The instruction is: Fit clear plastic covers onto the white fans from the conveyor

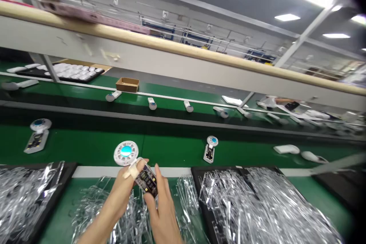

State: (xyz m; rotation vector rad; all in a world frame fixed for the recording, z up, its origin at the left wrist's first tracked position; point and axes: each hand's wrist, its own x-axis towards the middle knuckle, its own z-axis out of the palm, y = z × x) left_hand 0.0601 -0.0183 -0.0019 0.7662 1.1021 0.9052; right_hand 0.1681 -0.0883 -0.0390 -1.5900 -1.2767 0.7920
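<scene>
Placing everything off the held unit. Nearest, under the hands and on the near side of the unit: loose clear shiny plastic strips (126, 213). A flat black tray of strips (64, 180) sits left of the unit, another flat black strip-filled tray (197, 175) right of it.

The white unit with a blue-centred disc head and a dark circuit board in its handle (146, 180) is in hand, tilted, disc away from the wearer. Board is bare, no cover on that side, so I'd call it part-assembled: board seated, closing up left. Can't tell if the board is fastened.

Left hand (124, 183) grasps the unit at the neck, thumb on top with a cream wrap, forearm coming in from lower left. Right hand (162, 198) has thumb and fingers flanking the handle's end; can't tell if it's gripping or just steadying.

Beyond the unit, green belt (168, 148): one similar open unit (40, 135) far left, a second open-board unit (211, 148) to the right. Further back, past the unit, a small open brown cardboard box (127, 87).
</scene>
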